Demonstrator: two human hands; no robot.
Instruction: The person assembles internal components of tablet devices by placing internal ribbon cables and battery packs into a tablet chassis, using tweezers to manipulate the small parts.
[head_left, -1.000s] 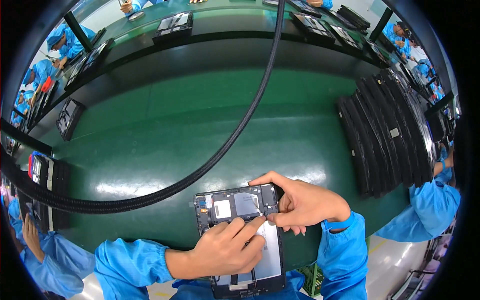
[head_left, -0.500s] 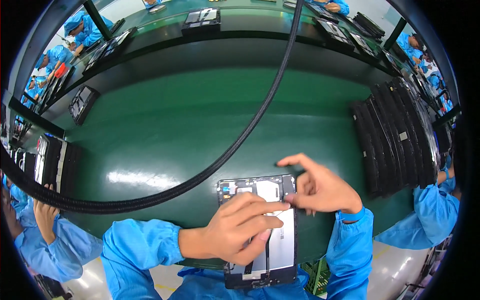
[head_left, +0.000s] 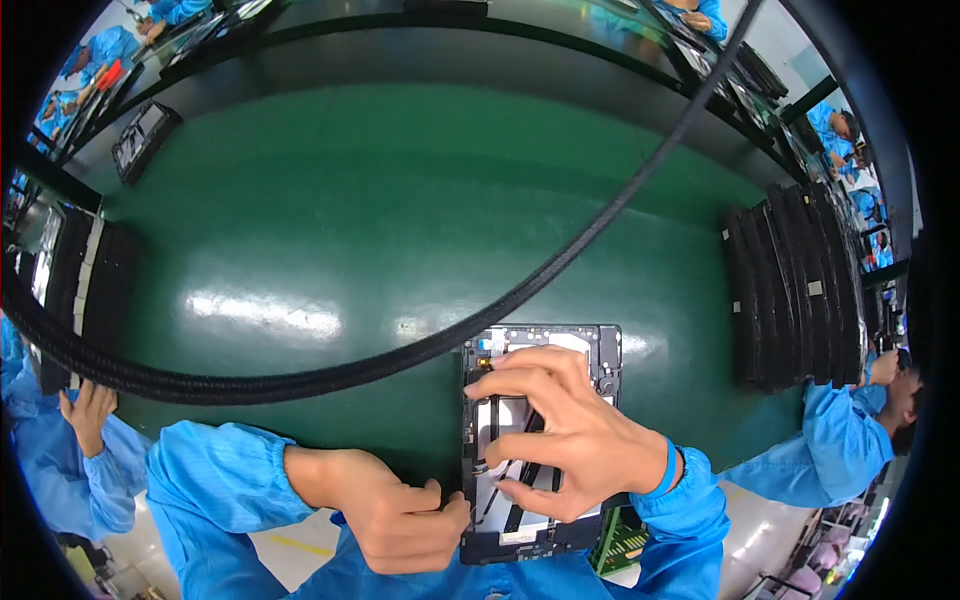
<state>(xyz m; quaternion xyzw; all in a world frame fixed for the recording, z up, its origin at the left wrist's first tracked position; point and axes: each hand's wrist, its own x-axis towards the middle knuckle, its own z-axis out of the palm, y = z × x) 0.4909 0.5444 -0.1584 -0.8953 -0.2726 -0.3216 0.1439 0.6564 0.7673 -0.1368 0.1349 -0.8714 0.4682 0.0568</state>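
An opened tablet (head_left: 612, 345) with a black frame and silver-white panels inside lies at the green table's near edge, slightly right of the middle. Over it, my right hand (head_left: 580, 430) is open. Its fingers are spread and bent, and the fingertips are by the tablet's left side, over the dark strips inside. Beside the lower left edge of the tablet, my left hand (head_left: 400, 515) is curled closed with its fingertips at that edge. What those fingers hold, if anything, is hidden.
A thick black braided cable (head_left: 560, 260) arcs across the view above the table (head_left: 330, 220). A stack of black trays (head_left: 800, 290) stands at the right and another stack (head_left: 95, 290) at the left. One more tablet (head_left: 145, 140) lies far left. Co-workers in blue sit around.
My left hand has moved from over the tablet to its left edge and curled up. My right hand has come leftward over the tablet, fingers spread. The whole view has shifted.
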